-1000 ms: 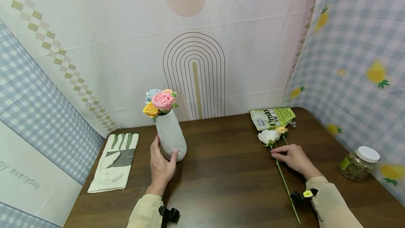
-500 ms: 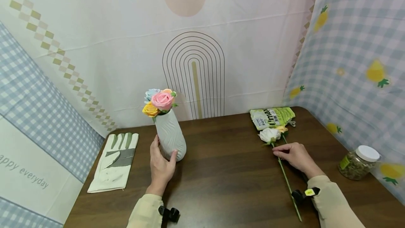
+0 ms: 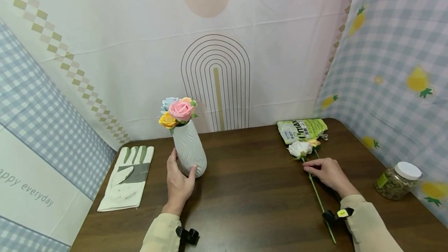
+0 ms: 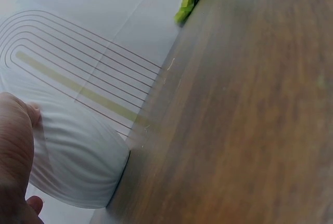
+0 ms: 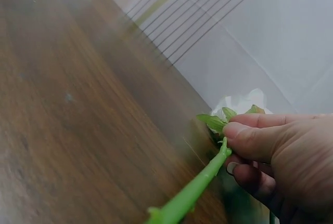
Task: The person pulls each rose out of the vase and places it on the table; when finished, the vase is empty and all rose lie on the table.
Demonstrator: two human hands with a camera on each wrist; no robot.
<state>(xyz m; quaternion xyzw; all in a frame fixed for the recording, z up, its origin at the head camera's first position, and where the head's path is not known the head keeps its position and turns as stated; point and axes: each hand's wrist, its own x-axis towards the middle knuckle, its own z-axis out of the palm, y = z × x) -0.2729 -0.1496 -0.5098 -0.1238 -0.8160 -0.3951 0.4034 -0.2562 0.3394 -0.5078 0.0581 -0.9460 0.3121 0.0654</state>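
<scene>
A white ridged vase (image 3: 190,147) stands on the table with a pink rose (image 3: 180,110), a yellow rose (image 3: 167,120), a light blue flower (image 3: 169,104) and a partly hidden orange one in it. My left hand (image 3: 179,182) grips the vase low down, thumb on the near side and fingers on the left. On the right, my right hand (image 3: 327,172) pinches the green stem (image 5: 195,190) of a white rose (image 3: 300,149) just below the bloom. Another flower, a pale yellow one (image 3: 314,143), lies behind it, its stem partly hidden by the hand.
A green and white packet (image 3: 301,130) lies at the back right, touching or close behind the flowers. At the right edge stands a clear jar (image 3: 393,184) with a white lid. A folded pair of white and grey gloves (image 3: 126,182) lies on the left. Fabric hangs behind the table.
My right hand and the white rose have shifted very slightly to the right. My left hand stays on the vase.
</scene>
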